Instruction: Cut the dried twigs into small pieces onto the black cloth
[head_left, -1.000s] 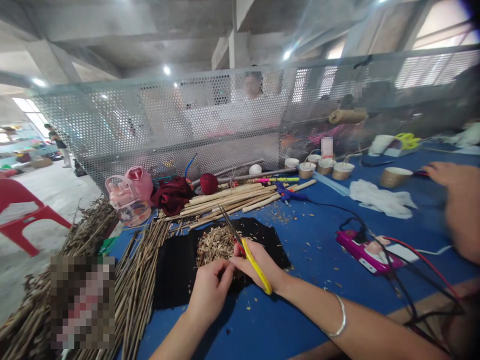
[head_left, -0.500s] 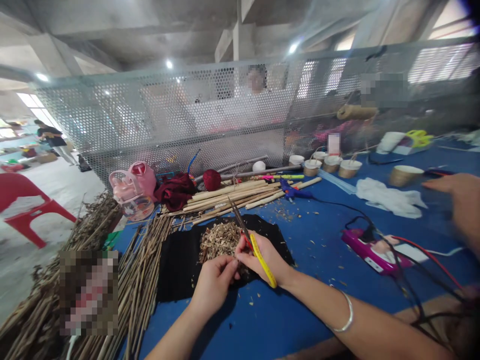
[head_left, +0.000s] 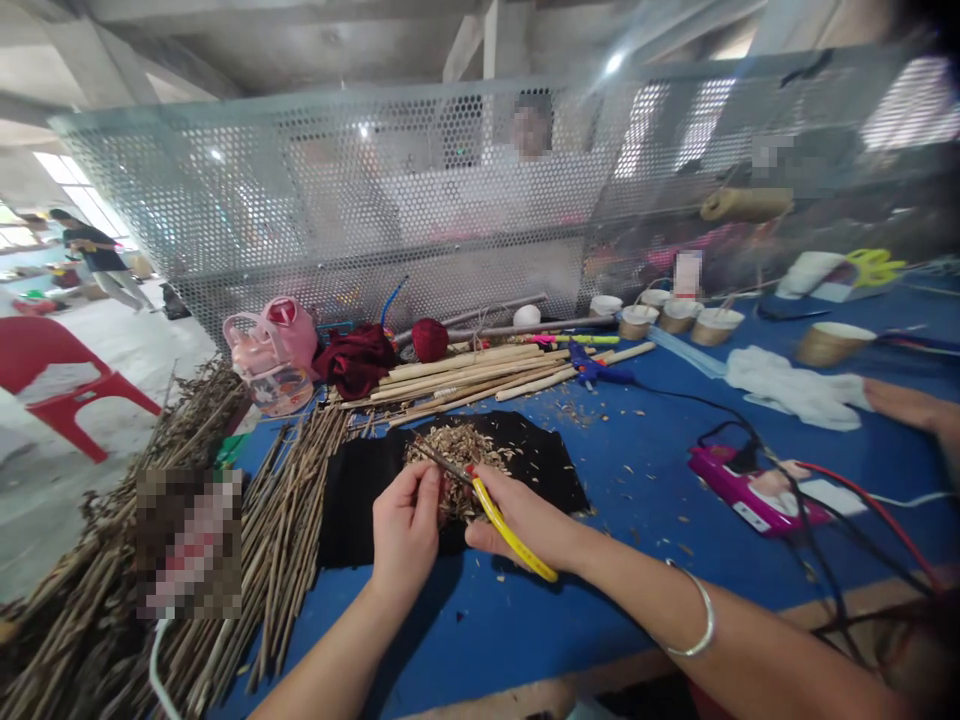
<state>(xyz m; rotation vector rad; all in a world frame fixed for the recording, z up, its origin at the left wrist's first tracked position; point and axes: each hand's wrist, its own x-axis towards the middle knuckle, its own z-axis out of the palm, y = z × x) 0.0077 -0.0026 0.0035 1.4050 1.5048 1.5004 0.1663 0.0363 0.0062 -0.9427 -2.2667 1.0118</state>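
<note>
My right hand (head_left: pixel 510 510) is closed round long-nosed pliers with a yellow grip (head_left: pixel 517 538), red near the pivot. Their slim dark jaws point up and left, with the tip just above my left fingers. My left hand (head_left: pixel 409 515) is closed in a pinch; whatever lies between thumb and fingers is too small or hidden to make out. Both hands are over a heap of small pale dry chips (head_left: pixel 469 445), which my fingers partly cover. The heap lies on a black cloth (head_left: pixel 356 500) on the blue table, with loose chips scattered around.
Dry stalks (head_left: pixel 277 540) lie left of the cloth, peeled sticks (head_left: pixel 465 370) behind it. A blue glue gun (head_left: pixel 592 368), a purple power strip (head_left: pixel 724 485) and cables are at right. A co-worker's hand (head_left: pixel 911 405) touches a white glove (head_left: pixel 795 385). Paper cups (head_left: pixel 679 317) stand behind.
The pliers have swung from pointing up to pointing left, towards my left fingers. My left hand has shifted left and up. The chips are more spread out. The co-worker's hand has lowered to the glove.
</note>
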